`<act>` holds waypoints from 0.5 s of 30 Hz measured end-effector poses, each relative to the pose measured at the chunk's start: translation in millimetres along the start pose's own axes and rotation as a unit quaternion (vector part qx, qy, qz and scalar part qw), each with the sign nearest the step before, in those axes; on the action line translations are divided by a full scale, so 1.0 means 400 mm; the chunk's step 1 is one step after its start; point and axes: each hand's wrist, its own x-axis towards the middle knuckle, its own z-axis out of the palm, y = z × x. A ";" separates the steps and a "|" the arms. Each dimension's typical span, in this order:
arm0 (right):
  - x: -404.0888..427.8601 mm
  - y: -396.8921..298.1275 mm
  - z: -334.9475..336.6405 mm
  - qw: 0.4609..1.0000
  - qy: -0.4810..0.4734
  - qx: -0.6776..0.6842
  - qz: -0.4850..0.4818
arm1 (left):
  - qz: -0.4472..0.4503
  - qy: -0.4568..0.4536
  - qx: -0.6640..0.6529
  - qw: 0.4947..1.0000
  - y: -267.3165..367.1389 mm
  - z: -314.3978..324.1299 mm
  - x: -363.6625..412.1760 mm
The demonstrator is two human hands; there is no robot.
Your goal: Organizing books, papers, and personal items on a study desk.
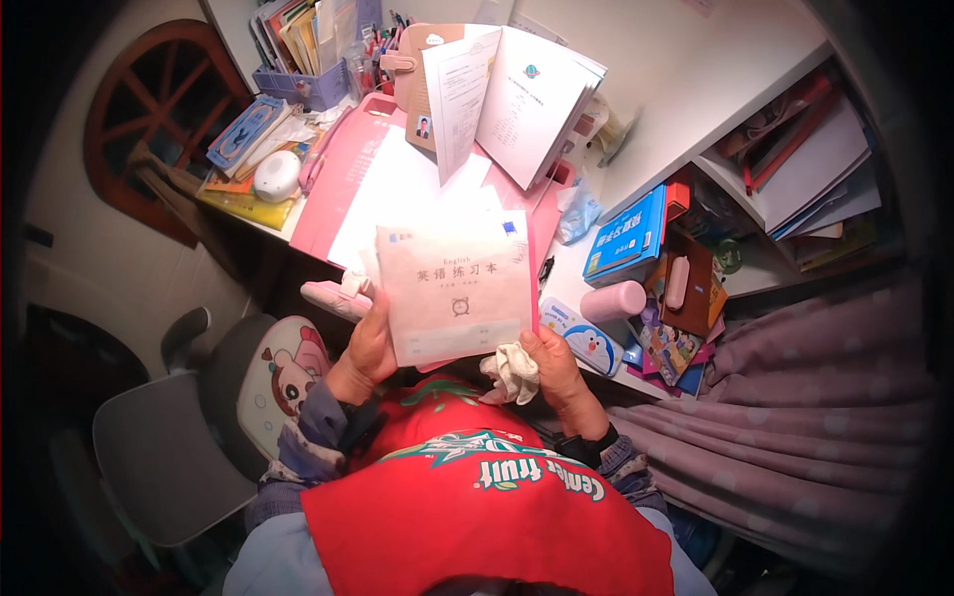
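Observation:
An exercise book (458, 328) with a pale cover, an alarm-clock drawing and printed writing is held up in front of my red apron (477, 514). My left hand (370, 344) grips its left edge near the lower corner. At the lower right corner, my right hand (555, 365) pinches the book with the thumb on top. A crumpled whitish cloth (512, 372) hangs at that same hand, against the fingers. Pink edges of something under the book show along its right side and bottom. Behind it, a pink desk board (335, 186) carries brightly lit white paper (402, 171).
An open booklet (533, 112) stands at the back of the board. A pink bottle (613, 301), Doraemon case (592, 346) and blue box (626, 235) sit at right. A white round device (276, 176) and purple file bin (305, 86) are left. A chair (171, 454) stands lower left.

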 end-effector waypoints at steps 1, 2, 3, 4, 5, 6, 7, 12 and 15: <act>-0.004 -0.011 0.007 1.000 -0.009 0.016 0.020 | 0.002 0.001 -0.001 1.000 -0.002 -0.010 0.009; -0.001 -0.011 0.008 1.000 -0.010 0.015 0.021 | -0.001 0.022 -0.012 1.000 -0.002 -0.018 0.016; 0.000 -0.009 0.007 1.000 -0.005 0.007 0.007 | -0.007 0.042 -0.024 0.999 -0.006 -0.026 0.027; 0.002 -0.007 0.004 1.000 -0.001 0.000 -0.008 | -0.004 0.054 -0.036 0.998 -0.011 -0.036 0.039; 0.004 -0.004 -0.001 1.000 0.001 -0.001 -0.008 | -0.005 0.053 -0.038 0.998 -0.013 -0.042 0.044; 0.008 0.002 -0.007 1.000 0.013 -0.016 -0.013 | -0.001 0.060 -0.033 0.998 -0.014 -0.043 0.048; 0.012 0.005 -0.011 0.999 0.024 -0.031 -0.019 | 0.003 0.066 -0.028 0.997 -0.014 -0.044 0.052; 0.038 -0.027 -0.023 0.998 -0.009 -0.035 0.055 | -0.012 0.058 -0.031 0.998 0.007 -0.022 0.072; 0.074 -0.031 -0.036 0.995 0.005 -0.085 0.047 | -0.023 0.073 -0.040 0.996 0.010 -0.035 0.076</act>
